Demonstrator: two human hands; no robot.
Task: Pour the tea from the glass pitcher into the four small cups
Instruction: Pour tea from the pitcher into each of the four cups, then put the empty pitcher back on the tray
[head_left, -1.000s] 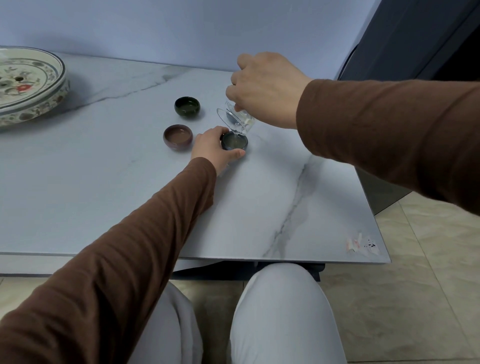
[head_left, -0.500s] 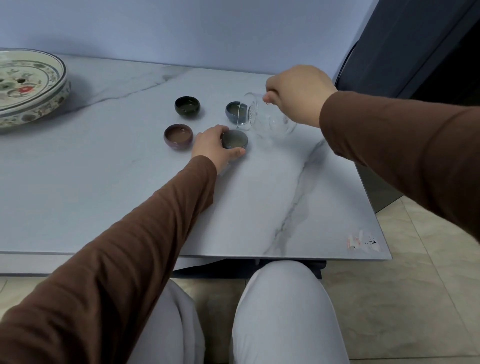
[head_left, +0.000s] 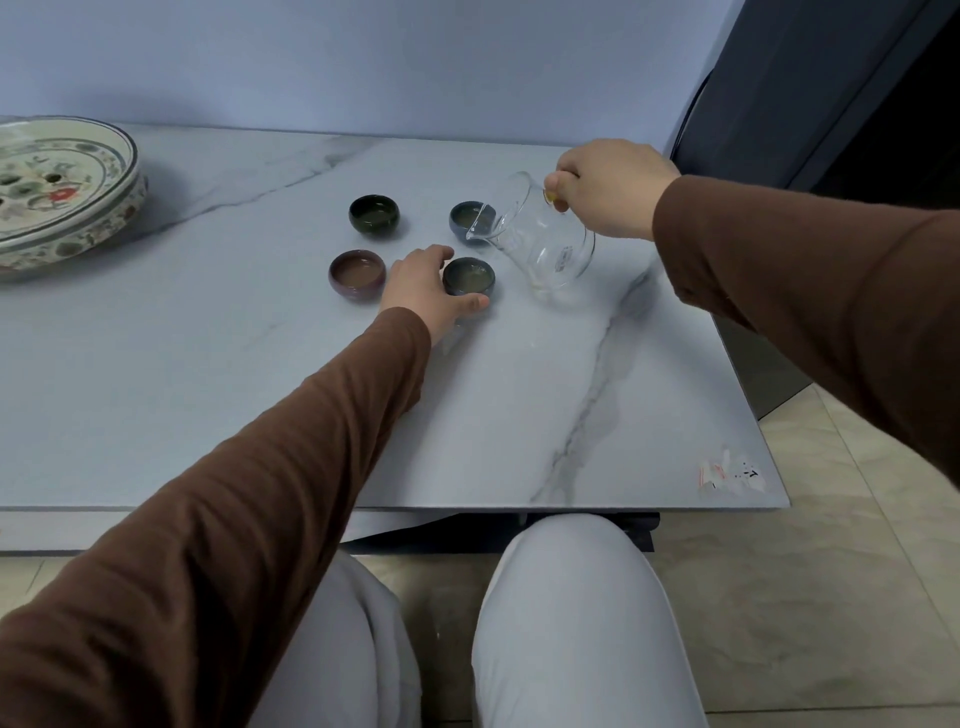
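Nearest to us are two knees in pale trousers (head_left: 571, 623), tucked at the near edge of a grey marble-look table (head_left: 208, 389). From the near left, a brown-sleeved arm reaches out to the left hand (head_left: 426, 288), whose thumb and fingers curl around the near-right cup (head_left: 468, 275) — a dark cup with pale liquid inside — touching its sides. Just left of that hand sits a brownish cup (head_left: 357, 273), also holding liquid. Farther back stand two more: a dark green cup (head_left: 374, 213) on the left and a blue-grey cup (head_left: 470, 215) on the right. The right hand (head_left: 608, 187) comes in from the right, fingers closed on the handle of the glass pitcher (head_left: 540, 234), which is tilted, its spout over the blue-grey cup. The pitcher looks nearly empty. At the far left rests a painted ceramic tea tray (head_left: 62, 187).
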